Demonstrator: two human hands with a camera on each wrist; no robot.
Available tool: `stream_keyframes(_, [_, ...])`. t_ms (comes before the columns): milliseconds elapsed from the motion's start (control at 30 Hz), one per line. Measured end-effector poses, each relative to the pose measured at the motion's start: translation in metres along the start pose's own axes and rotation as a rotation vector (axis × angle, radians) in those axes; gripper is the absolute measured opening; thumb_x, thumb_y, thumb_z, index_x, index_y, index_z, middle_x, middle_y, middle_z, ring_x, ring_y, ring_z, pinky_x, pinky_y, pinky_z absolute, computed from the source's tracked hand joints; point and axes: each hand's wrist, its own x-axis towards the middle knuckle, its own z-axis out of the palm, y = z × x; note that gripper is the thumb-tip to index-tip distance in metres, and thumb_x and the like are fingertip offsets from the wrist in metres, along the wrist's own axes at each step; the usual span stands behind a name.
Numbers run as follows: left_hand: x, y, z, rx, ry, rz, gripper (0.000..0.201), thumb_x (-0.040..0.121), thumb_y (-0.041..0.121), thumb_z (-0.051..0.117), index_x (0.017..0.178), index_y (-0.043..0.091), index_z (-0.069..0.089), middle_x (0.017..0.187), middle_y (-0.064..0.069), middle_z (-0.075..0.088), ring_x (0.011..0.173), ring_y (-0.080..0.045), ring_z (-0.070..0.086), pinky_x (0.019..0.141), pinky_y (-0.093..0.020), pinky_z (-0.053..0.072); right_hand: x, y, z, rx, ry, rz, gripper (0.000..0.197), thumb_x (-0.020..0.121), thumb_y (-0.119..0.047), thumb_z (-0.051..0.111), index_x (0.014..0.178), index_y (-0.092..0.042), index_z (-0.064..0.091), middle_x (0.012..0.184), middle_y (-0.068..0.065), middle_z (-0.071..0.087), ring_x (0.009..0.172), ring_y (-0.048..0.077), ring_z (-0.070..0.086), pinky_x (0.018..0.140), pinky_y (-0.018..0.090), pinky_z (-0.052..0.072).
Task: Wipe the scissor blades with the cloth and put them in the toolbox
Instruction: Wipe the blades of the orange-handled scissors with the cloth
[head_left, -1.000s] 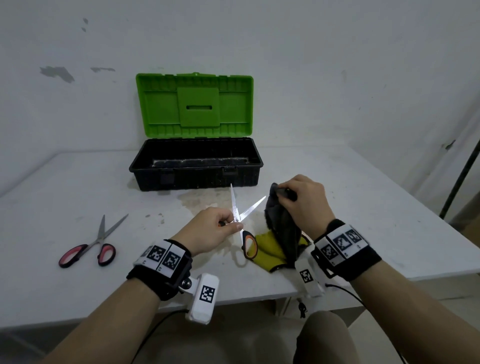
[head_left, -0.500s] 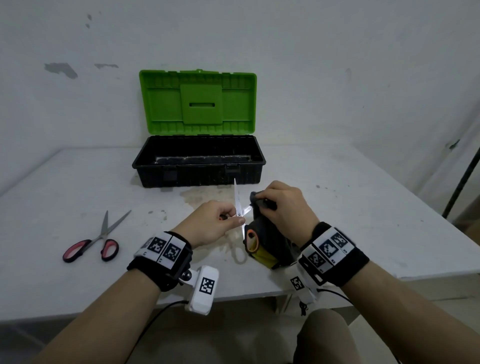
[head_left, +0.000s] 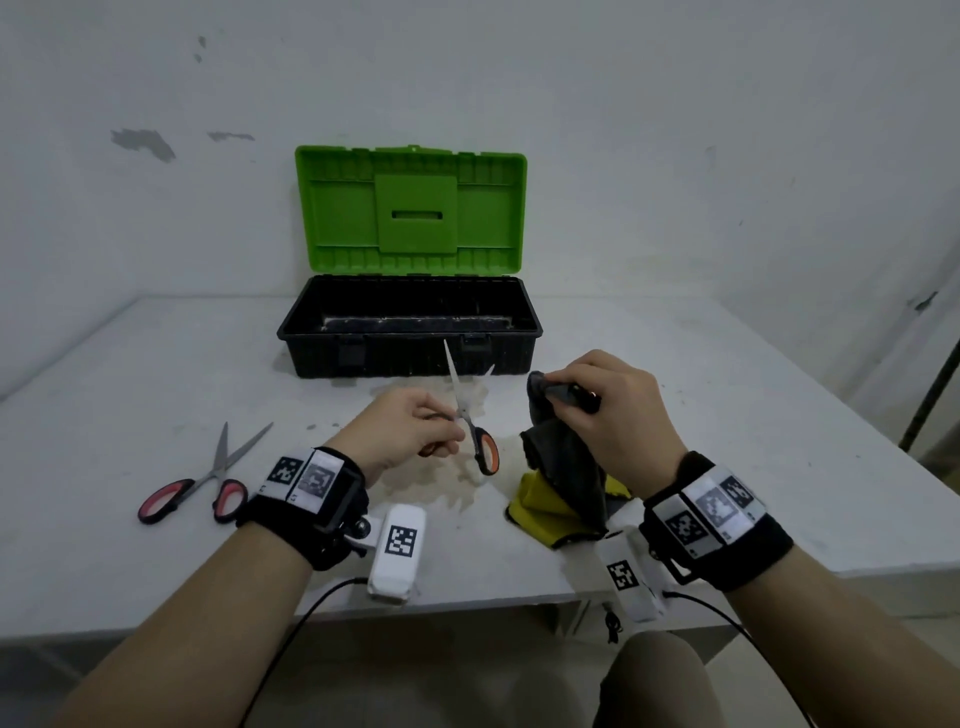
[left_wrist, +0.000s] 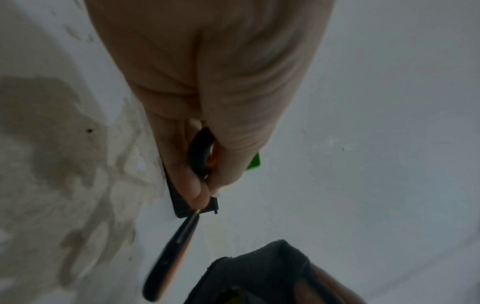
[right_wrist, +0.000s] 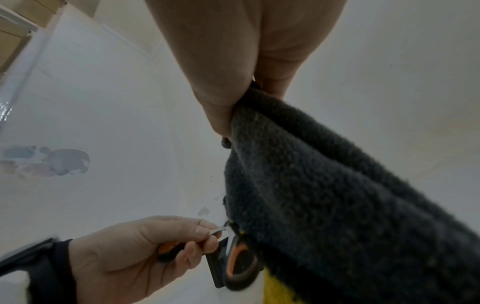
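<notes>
One white stained table (head_left: 727, 415) by a white wall (head_left: 675, 130), two scissors: orange-handled scissors (head_left: 475, 436) pinched in left hand (head_left: 400, 431), red-handled scissors (head_left: 208, 478) further left, one cloth (head_left: 566, 467) gripped by right hand (head_left: 618, 415), one open toolbox (head_left: 410, 332) beyond both hands.

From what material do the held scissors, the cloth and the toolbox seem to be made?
Held scissors: bright reflecting blades, probably polished steel; black and orange handles look like plastic, maybe rubber-lined.
Cloth: dark grey with fuzzy pile, likely microfibre or terry; its other side is yellow.
Toolbox: matte black body and green lid with moulded ribs, apparently hard plastic.
</notes>
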Motion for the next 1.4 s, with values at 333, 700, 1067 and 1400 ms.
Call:
stream_keyframes(333, [0.005,0.000,-0.012,-0.236,0.135,-0.002,0.017,0.086,0.008,0.077,0.101,0.003,0.073,0.085,-0.006,0.073,0.072,-0.012,0.071,0.070,-0.019,0.058,0.003,-0.014,-0.013,0.049,0.063,-0.049,0.012,0.081,-0.010,0.073,0.093,-0.013,0.075,0.087,-0.002,0.065,0.077,0.008,0.060,0.070,0.017,0.048])
stream_keyframes(700, [-0.007,0.008,0.004,-0.430,0.198,-0.042,0.023,0.103,0.038,0.052,0.100,0.016,0.054,0.094,-0.004,0.059,0.084,-0.033,0.077,0.075,-0.042,0.059,0.001,-0.028,-0.015,0.041,0.013,-0.021,0.014,0.081,-0.013,0.072,0.094,-0.018,0.075,0.086,-0.006,0.063,0.077,0.005,0.058,0.070,0.015,0.046])
stream_keyframes(1067, [-0.011,-0.001,0.022,-0.172,0.346,0.105,0.027,0.108,0.039,0.038,0.110,0.012,0.042,0.097,-0.013,0.056,0.051,-0.021,0.066,0.047,-0.030,0.052,0.004,-0.038,-0.016,0.027,-0.030,0.178,0.016,0.081,-0.019,0.067,0.094,-0.021,0.074,0.091,-0.008,0.064,0.084,0.007,0.059,0.076,0.019,0.048])
stream_keyframes(1400, [-0.011,0.001,0.027,-0.087,0.319,0.118,0.026,0.109,0.039,0.034,0.112,0.016,0.046,0.094,-0.012,0.061,0.067,-0.017,0.058,0.052,-0.029,0.051,0.001,-0.037,-0.016,0.047,-0.155,0.156,0.015,0.077,-0.015,0.067,0.088,-0.025,0.069,0.089,-0.009,0.065,0.083,0.008,0.059,0.076,0.024,0.048])
